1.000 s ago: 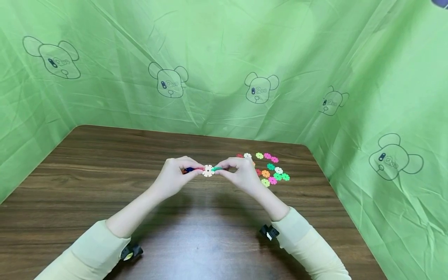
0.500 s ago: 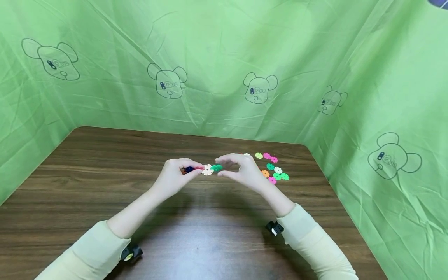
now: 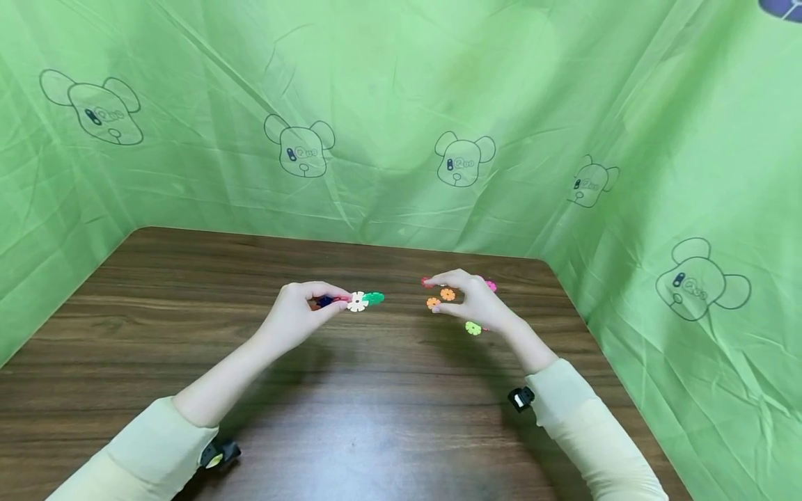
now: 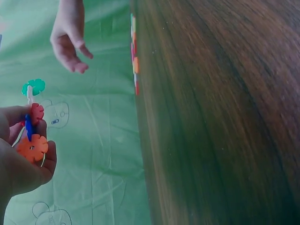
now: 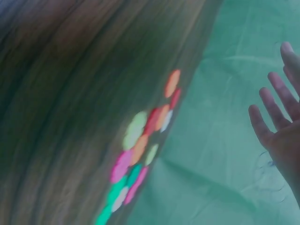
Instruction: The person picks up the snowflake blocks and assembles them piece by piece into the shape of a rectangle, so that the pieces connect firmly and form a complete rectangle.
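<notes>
My left hand [image 3: 291, 314] pinches a chain of joined plastic snowflake discs between thumb and fingers, held up over the table. A white disc [image 3: 358, 301] and a green disc [image 3: 374, 298] stick out to the right of the fingertips. In the left wrist view an orange disc [image 4: 32, 148], a blue disc [image 4: 28, 127] and a red disc [image 4: 37, 113] make up the nearer part of the chain. My right hand [image 3: 479, 303] is over the loose discs, thumb and fingers spread apart with nothing between them. In the right wrist view its fingers [image 5: 271, 105] are stretched out.
Loose snowflake discs lie flat on the right of the wooden table [image 3: 376, 390], among them an orange disc [image 3: 447, 294], a yellow-green disc [image 3: 473, 328] and a pink disc [image 5: 122, 166]. My right hand hides several. A green curtain [image 3: 376, 83] surrounds the table's far sides.
My right hand has let go of the green disc, which stays on the chain, and moved right over the loose discs. The left hand has shifted slightly left with the chain.
</notes>
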A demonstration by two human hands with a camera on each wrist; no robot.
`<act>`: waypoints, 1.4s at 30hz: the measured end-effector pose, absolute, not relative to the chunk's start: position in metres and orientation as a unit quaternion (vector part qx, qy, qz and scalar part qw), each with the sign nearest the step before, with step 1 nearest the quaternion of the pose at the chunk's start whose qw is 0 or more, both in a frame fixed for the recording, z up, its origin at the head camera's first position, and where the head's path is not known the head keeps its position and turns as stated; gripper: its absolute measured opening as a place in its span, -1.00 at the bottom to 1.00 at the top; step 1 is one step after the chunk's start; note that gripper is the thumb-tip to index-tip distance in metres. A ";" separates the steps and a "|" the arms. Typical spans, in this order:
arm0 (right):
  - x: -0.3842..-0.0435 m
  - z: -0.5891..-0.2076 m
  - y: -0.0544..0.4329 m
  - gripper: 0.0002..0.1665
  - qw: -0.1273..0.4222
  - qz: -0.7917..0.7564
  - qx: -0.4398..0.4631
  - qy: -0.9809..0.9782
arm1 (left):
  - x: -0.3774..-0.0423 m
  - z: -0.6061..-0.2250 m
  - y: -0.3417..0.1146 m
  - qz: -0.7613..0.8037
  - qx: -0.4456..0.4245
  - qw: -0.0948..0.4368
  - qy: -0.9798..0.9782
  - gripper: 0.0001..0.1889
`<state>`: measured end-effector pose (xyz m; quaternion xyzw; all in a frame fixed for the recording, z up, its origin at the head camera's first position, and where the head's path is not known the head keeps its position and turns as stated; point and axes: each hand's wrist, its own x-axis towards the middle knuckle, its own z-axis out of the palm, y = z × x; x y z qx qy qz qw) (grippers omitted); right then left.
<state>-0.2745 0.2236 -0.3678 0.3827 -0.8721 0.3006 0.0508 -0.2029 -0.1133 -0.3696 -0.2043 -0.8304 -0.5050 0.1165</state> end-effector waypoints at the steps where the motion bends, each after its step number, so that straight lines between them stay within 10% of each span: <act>1: -0.278 -0.371 0.227 -0.41 0.050 0.293 0.387 -0.873 | -0.203 -0.370 -0.114 -0.505 -0.205 0.115 -0.831 -0.91; 42: -0.336 -0.420 0.236 -0.67 -0.070 0.140 0.334 -0.930 | -0.206 -0.375 -0.114 -0.514 -0.200 0.092 -0.829 -0.91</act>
